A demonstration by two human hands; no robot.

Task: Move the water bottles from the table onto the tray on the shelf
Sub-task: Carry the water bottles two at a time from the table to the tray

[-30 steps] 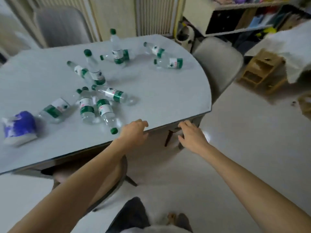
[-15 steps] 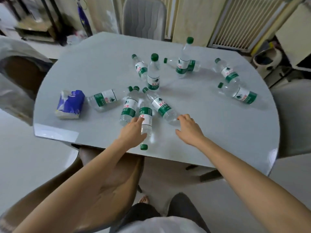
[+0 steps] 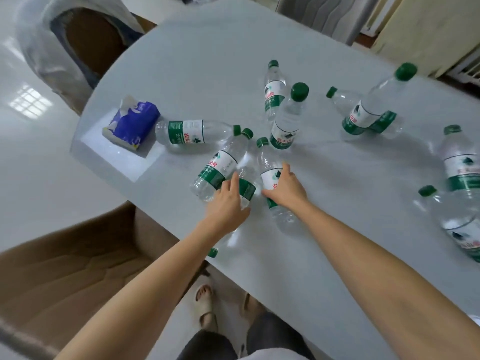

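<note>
A pale grey counter [image 3: 207, 61] with a rounded edge carries about ten green-capped water bottles, most lying flat, two upright. A blue tissue pack [image 3: 132, 123] lies near its left edge. The left hand [image 3: 228, 203] curls over a lying bottle [image 3: 246, 189] at its green label; the right hand [image 3: 284, 188] clasps another lying bottle [image 3: 270, 175] just beside it, fingers wrapped round its label

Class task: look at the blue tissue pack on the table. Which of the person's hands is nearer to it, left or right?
Left. The left hand lies on a lying bottle, on the blue tissue pack side. The right hand rests on the next bottle, farther from the pack.
</note>
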